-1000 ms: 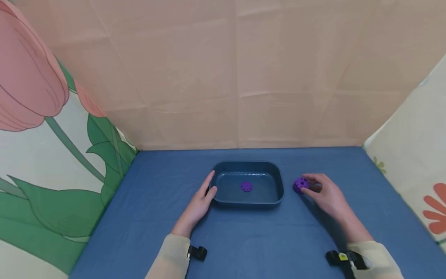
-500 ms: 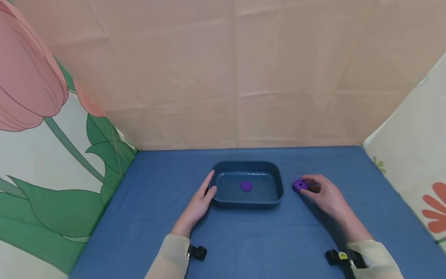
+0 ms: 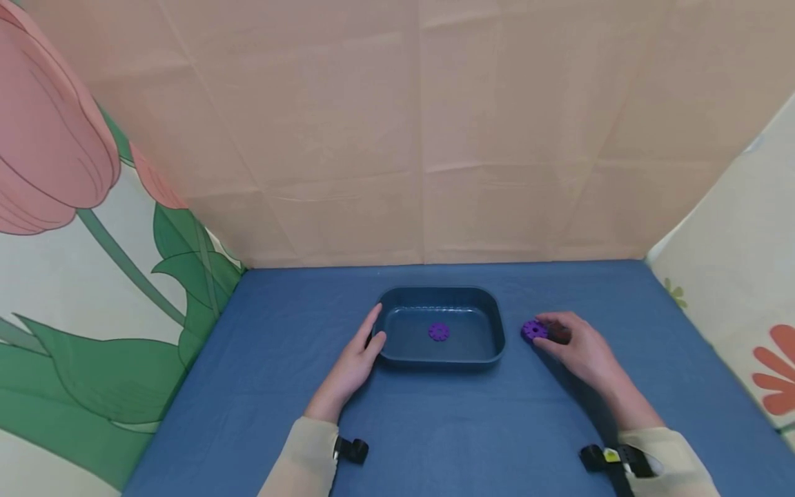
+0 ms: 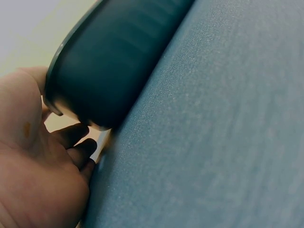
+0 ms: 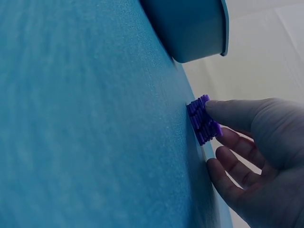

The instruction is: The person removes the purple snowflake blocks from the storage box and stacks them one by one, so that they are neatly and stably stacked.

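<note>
A dark blue rectangular tray (image 3: 441, 362) stands on the table, with one purple flower-shaped disc (image 3: 439, 332) lying flat inside it. My left hand (image 3: 355, 359) holds the tray's left end, thumb at the rim near the front corner and fingers along the outer wall. In the left wrist view the fingertips (image 4: 81, 130) lie under the tray's rounded edge. To the right of the tray, my right hand (image 3: 580, 348) pinches a short stack of purple notched discs (image 3: 535, 330) between thumb and fingers. The right wrist view shows the stack (image 5: 202, 119) right at the tabletop.
A blue cloth covers the table (image 3: 435, 428). Behind it hangs a beige sheet (image 3: 422, 138); flower-printed panels stand at the left and right sides. Each wrist wears a small black camera on a strap.
My right hand has lowered the stack of purple discs slightly, and it now looks flatter against the table. The left hand and the tray have stayed in place.
</note>
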`<state>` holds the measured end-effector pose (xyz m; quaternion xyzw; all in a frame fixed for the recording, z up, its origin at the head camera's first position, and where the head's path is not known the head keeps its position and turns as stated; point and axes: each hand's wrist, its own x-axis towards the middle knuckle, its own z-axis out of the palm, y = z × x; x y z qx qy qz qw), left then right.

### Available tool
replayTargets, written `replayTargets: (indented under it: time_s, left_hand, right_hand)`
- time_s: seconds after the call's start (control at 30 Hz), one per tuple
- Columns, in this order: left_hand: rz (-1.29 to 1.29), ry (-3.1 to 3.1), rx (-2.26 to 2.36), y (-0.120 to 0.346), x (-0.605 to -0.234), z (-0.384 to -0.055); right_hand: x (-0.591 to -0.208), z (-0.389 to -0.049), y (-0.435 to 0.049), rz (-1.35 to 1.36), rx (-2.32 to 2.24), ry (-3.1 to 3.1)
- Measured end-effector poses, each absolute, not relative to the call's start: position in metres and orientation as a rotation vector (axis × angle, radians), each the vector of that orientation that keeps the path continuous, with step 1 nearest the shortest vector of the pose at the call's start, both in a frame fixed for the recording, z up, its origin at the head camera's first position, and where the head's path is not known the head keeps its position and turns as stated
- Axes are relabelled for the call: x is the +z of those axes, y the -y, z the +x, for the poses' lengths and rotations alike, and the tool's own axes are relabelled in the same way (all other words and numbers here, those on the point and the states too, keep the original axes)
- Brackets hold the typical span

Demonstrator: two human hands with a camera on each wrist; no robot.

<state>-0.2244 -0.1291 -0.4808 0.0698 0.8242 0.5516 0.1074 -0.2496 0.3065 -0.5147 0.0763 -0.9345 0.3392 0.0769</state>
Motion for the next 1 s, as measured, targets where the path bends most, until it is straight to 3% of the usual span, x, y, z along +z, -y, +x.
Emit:
replayTargets:
  time_s: [0.53,1.0]
  left_hand:
    - [0.178,-2.447,1.687,0.131,-0.519,-0.24]
    - [0.186,-2.434,1.688,0.132,-0.52,-0.24]
  right_hand:
    - [-0.512,-0.251,-0.305,0.231,1.005,2.785]
    - [-0.452,-0.262,-0.238,0.419,1.087,2.649]
